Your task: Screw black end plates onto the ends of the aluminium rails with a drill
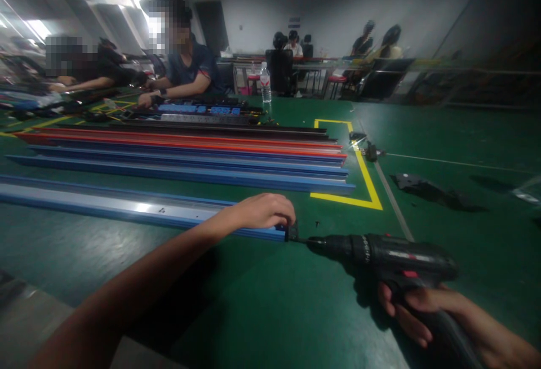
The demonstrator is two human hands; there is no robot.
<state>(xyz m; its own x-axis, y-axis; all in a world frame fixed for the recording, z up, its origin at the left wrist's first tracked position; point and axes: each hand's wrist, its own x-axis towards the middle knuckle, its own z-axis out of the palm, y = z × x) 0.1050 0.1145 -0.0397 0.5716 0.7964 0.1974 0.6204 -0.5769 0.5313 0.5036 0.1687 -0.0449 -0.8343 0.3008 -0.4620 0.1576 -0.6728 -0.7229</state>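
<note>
Holds a black power drill (pixel 408 255) at lower right, with the right hand's (pixel 442 301) grip wrapped firmly around the handle. Aims the thin bit (pixel 301 240) leftward, right up by the small black end piece (pixel 293 232) on the long blue rail (pixel 169 209), mid-frame. Reaches across with the left hand (pixel 268 210), curled over that end: pinching or only pressing? Cannot tell, with fingertips hidden.

Best to keep the bit in line with the rail, push evenly, ease the trigger, brace against twisting and keep fingertips clear!

Looks like smooth, satin metal here: a straight channel, blue-edged, silvery inside, with a blocky, dull end. And above, more blue and orange rails (pixel 169 139) in slim rows on the glossy green counter (pixel 270 301), near yellow tape (pixel 369 180).
</note>
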